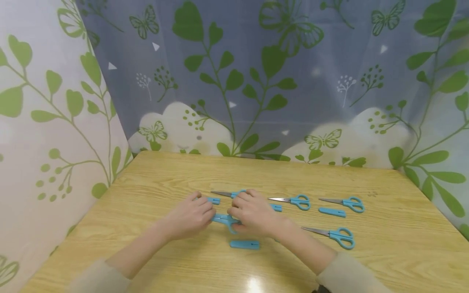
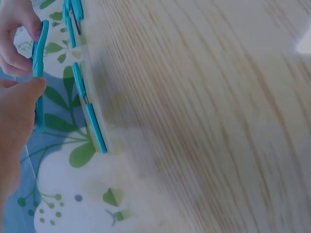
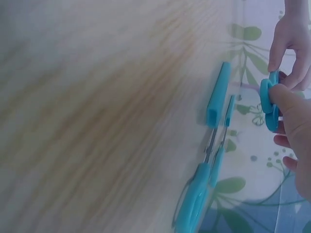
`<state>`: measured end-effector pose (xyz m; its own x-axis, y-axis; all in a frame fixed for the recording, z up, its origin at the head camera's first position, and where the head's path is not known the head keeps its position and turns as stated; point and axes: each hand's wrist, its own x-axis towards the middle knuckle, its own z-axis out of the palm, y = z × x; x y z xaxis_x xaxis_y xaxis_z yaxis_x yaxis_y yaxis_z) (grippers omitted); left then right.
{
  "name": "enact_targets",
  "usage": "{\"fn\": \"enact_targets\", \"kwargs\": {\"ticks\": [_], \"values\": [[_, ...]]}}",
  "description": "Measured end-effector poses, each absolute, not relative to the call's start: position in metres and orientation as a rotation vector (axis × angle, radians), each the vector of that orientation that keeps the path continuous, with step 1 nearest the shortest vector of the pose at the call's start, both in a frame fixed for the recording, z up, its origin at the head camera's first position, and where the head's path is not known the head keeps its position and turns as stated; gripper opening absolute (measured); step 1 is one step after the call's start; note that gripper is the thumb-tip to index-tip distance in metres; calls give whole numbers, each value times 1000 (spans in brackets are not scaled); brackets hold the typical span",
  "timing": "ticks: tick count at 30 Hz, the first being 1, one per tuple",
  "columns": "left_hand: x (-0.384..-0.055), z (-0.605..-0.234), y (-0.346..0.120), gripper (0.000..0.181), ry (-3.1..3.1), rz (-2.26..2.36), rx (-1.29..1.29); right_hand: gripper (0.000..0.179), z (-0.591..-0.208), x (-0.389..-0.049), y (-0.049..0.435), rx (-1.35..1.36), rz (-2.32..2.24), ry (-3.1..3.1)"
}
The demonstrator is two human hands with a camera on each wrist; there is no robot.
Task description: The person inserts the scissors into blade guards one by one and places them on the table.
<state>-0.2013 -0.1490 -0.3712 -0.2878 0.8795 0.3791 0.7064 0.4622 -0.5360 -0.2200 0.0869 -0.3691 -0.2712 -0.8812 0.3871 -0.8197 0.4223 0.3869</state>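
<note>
Between the two hands is a pair of blue scissors (image 1: 229, 221), its blades inside a blue cover (image 1: 219, 218). My left hand (image 1: 192, 217) pinches the covered blade end. At the other end, my right hand (image 1: 256, 213) grips the scissors' handles (image 3: 266, 97), with its thumb against the loops. The left wrist view shows the covered scissors (image 2: 39, 73) held up off the table, spanning from one hand to the other. Fingers partly hide both ends. Just below the hands in the head view lies a loose blue blade cover (image 1: 244, 244).
Uncovered blue-handled scissors lie behind the hands (image 1: 229, 194), at right centre (image 1: 300, 202), at far right (image 1: 353, 204) and nearer right (image 1: 341, 237). Loose covers lie among them, one at the right (image 1: 332, 212). Patterned cloth (image 1: 234, 81) stands behind the wooden table (image 1: 165, 260).
</note>
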Motion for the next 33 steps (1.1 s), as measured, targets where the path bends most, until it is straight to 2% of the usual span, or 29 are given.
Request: {"fn": "enact_targets", "kwargs": {"ticks": [12, 23, 33], "values": [[-198, -365, -178, 16, -2171, 415, -1289, 34, -361, -208, 53, 1343, -250, -2438], [-197, -374, -198, 18, -2173, 445, -1290, 36, -375, -211, 32, 1376, -275, -2412], [-195, -385, -210, 12, -2348, 525, -1255, 29, -385, -208, 18, 1426, -355, -2411]]}}
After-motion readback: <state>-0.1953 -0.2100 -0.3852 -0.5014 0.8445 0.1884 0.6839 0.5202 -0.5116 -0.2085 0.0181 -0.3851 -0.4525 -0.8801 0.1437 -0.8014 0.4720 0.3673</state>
